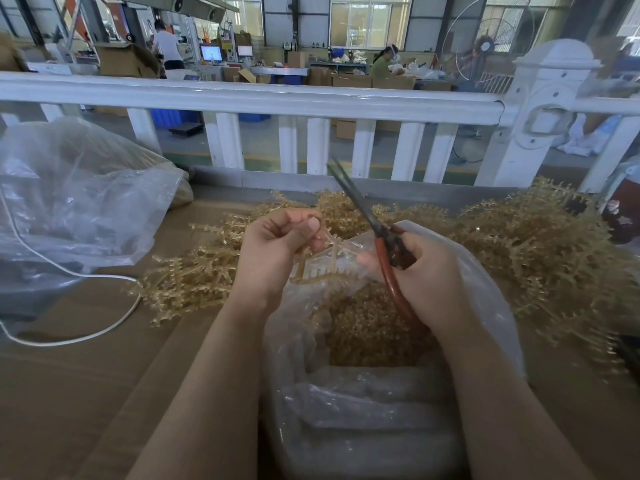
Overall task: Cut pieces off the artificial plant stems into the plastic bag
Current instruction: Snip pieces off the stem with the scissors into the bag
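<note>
One pale golden stem point(313, 268) hung from the left hand point(277, 251), pinched between thumb and curled fingers directly above the open mouth of the plastic bag point(491, 306), presumably so that whatever was snipped would drop straight in among the cut pieces point(367, 330) already heaped there. The right hand point(419, 271) gripped the red-handled scissors point(377, 230), blades nearly closed and pointing up and away, clear of the stem. Uncut stems point(540, 244) lay piled on the tabletop point(86, 393) behind the bag, within reach.

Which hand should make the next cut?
Right. The right hand already grips the scissors, blades up, beside the stem that the left hand pinches over the bag.
</note>
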`<act>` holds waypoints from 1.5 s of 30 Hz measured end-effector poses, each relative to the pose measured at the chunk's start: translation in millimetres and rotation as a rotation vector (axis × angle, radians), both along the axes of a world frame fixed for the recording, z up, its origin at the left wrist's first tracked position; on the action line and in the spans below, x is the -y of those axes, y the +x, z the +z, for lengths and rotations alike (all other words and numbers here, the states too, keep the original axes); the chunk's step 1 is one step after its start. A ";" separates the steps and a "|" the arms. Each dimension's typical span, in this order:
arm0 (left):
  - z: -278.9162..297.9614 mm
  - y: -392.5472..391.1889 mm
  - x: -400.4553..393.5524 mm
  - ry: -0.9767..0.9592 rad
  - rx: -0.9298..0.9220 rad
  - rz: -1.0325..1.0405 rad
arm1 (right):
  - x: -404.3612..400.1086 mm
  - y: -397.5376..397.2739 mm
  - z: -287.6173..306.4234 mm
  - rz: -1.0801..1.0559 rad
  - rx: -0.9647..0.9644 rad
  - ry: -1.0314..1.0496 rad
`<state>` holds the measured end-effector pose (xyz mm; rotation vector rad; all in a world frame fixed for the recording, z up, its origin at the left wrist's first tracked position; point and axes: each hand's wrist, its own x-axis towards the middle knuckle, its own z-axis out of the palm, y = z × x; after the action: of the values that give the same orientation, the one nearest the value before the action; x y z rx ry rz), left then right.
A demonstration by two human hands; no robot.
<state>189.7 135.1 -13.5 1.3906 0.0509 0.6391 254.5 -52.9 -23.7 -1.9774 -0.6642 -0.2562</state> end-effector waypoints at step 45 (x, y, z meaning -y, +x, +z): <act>0.6 2.3 19.0 -0.007 -0.206 -0.344 | 5.3 -2.6 16.7 0.278 -0.528 0.628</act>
<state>192.0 116.1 -12.9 1.4121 -0.0220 0.2082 251.8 -58.2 -7.0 -1.2514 -0.4309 0.2082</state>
